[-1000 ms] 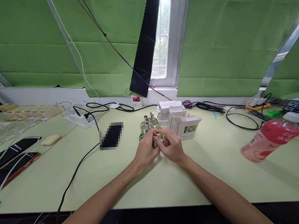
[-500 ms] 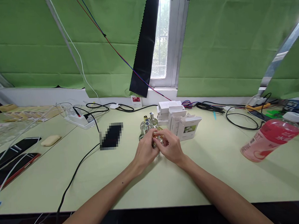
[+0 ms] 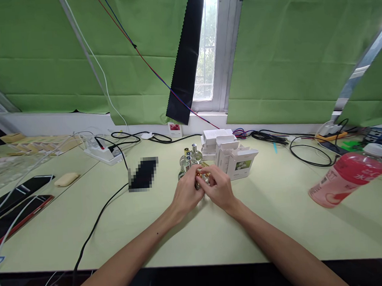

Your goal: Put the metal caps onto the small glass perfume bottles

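Note:
My left hand (image 3: 186, 193) and my right hand (image 3: 219, 186) meet at the middle of the pale green table (image 3: 214, 227). Both close around a small clear glass bottle with a gold top (image 3: 200, 177); the right fingertips pinch the gold top while the left hand wraps the body. Most of the bottle is hidden by my fingers. Just behind my hands stand a few more small glass bottles (image 3: 189, 158). To their right sits a cluster of small white boxes (image 3: 230, 154), some with open flaps.
A pink drink bottle (image 3: 348, 178) lies tilted at the right. Black cables (image 3: 303, 147) run along the back edge, and a black cable (image 3: 96, 225) crosses the left front. A power strip (image 3: 102, 153), phones (image 3: 18, 203) and a blurred dark object (image 3: 143, 174) lie to the left.
My right fingers have shifted slightly on the gold top of the bottle. Both hands stay in the same place.

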The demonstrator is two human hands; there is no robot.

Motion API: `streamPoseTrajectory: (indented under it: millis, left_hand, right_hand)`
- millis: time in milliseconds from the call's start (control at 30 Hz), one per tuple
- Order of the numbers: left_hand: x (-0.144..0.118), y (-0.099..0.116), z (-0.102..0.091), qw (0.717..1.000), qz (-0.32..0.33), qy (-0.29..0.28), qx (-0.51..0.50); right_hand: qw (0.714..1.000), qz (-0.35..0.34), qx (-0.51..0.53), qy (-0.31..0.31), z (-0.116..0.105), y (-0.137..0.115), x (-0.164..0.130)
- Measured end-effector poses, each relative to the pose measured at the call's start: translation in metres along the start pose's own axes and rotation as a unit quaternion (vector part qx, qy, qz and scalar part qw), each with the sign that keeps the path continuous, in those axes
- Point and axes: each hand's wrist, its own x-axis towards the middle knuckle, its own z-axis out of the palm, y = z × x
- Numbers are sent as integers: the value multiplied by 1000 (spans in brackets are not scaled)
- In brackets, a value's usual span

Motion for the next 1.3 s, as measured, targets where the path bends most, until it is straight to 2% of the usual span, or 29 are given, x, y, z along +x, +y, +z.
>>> streamPoseTrajectory:
  millis: [167, 467, 600, 833, 1100, 1300]
  left_hand:
    - [0, 1, -1, 1000, 11, 4, 10]
    - [5, 1, -9, 999, 11, -23, 40]
    - [7, -1, -14, 998, 23, -46, 45]
    - [10, -6, -22, 994, 49, -75, 58]
    - [15, -3, -36, 986, 84, -119, 76]
    - [21, -4, -47, 983, 55, -153, 91]
  right_hand:
    - [1000, -4, 12, -11, -3, 0, 0]
    - [999, 35, -6, 23, -12, 8, 7]
    - [998, 61, -6, 6, -12, 15, 7]
    - [987, 146, 47, -40, -9, 19, 7]
    - [984, 162, 46, -57, -8, 23, 4]
    - [982, 171, 45, -71, -9, 25, 4]
